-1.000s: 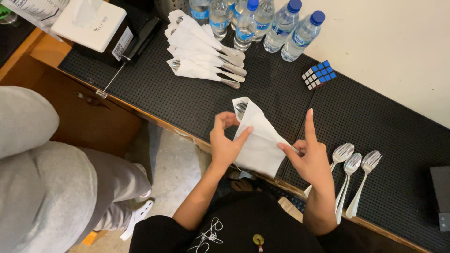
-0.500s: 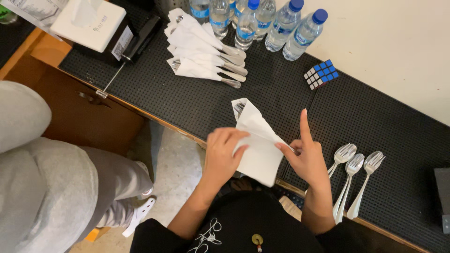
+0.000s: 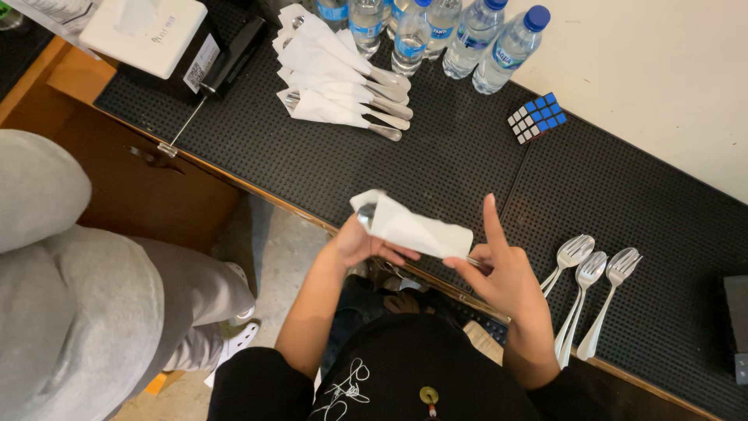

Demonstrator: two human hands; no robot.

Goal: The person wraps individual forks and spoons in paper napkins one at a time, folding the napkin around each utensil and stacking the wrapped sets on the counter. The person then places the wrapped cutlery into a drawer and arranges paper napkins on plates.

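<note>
We hold a napkin-wrapped piece of cutlery [image 3: 413, 228] between both hands at the near edge of the black mat [image 3: 327, 168].

Our left hand [image 3: 362, 243] cups the bundle from beneath at its bowl end, where a bit of metal peeks out of the white paper; our right hand [image 3: 499, 273] pinches the other end with thumb and lower fingers, its index finger sticking straight up. The bundle hangs just over the mat's near edge, not touching it. At the mat's far edge lies a pile of wrapped cutlery [image 3: 339, 74], with water bottles [image 3: 436, 35] behind it. A puzzle cube [image 3: 536, 117] sits further right on the mat, and three bare forks [image 3: 588, 288] lie on the mat just right of our right hand. Off the mat's left end stands a person in grey clothing [image 3: 70, 281].
</note>
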